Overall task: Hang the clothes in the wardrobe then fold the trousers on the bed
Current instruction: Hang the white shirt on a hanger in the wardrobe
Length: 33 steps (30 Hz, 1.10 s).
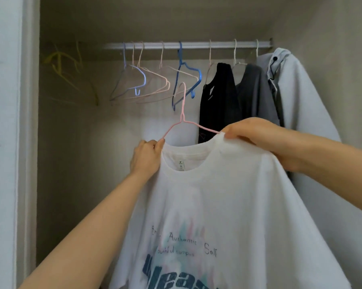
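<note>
A white T-shirt (228, 205) with blue printed lettering hangs on a pink wire hanger (183, 119), held up in front of the open wardrobe. My left hand (146, 157) pinches the shirt's left shoulder and the hanger's left arm. At the shirt's right shoulder, my right hand (259, 136) grips the collar edge where the hanger's right arm goes under the cloth. The hanger's hook points up, well below the white wardrobe rail (188, 45). No trousers or bed are in view.
Several empty hangers hang on the rail, among them a blue one (186, 80) and peach ones (155, 84). A black garment (219, 101), a dark grey one (257, 97) and a pale grey hooded top (301, 97) hang at the right. Yellow hangers (71, 76) sit at the far left.
</note>
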Each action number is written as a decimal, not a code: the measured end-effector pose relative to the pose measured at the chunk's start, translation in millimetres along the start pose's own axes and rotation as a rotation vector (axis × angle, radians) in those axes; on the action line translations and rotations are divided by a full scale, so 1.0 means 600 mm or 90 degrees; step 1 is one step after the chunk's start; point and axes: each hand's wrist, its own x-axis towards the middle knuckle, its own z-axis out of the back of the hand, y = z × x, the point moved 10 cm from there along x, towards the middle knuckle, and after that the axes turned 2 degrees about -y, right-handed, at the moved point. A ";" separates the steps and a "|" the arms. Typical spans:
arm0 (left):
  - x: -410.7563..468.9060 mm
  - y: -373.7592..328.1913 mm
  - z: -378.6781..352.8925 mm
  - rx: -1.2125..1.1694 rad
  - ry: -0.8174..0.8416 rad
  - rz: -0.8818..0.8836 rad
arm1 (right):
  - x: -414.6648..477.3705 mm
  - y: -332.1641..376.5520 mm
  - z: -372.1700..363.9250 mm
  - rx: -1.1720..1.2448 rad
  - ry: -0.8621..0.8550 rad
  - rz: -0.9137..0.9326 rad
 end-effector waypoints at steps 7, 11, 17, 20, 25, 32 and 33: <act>0.001 -0.072 -0.083 -0.050 0.103 -0.003 | -0.020 -0.036 0.039 0.017 -0.033 -0.042; -0.013 -0.119 -0.123 -0.195 0.196 0.018 | -0.007 -0.046 0.060 0.052 -0.107 -0.054; -0.042 -0.199 -0.121 -0.357 0.348 -0.090 | 0.061 0.001 0.070 0.096 -0.183 -0.001; -0.042 -0.222 -0.087 -0.416 0.348 -0.144 | 0.107 0.024 0.073 0.077 -0.201 0.026; -0.035 -0.248 -0.045 -0.455 0.365 -0.184 | 0.177 0.065 0.080 0.058 -0.251 0.072; -0.023 -0.299 -0.061 -0.389 0.349 -0.189 | 0.263 0.108 0.087 -0.019 -0.311 0.090; -0.014 -0.301 -0.065 -0.359 0.326 -0.188 | 0.273 0.116 0.088 -0.024 -0.318 0.094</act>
